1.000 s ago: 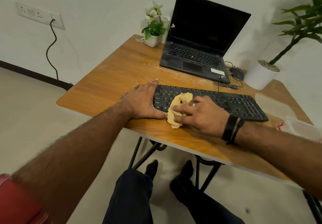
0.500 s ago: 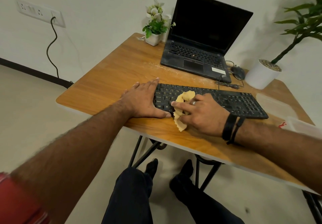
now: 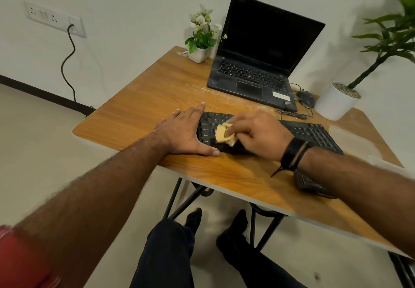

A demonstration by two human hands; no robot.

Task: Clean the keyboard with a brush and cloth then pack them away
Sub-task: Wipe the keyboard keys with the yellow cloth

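Laptop (image 3: 256,72) behind keyboard (image 3: 312,134) on table (image 3: 143,108)

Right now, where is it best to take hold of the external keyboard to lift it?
Probably the free right end of the keyboard, coming from the right with fingers under the short edge. The left hand and the right hand with the cloth cover the left end.

Black keyboard (image 3: 312,134), yellow cloth (image 3: 223,134), wood-grain table (image 3: 143,106), black laptop (image 3: 258,63)
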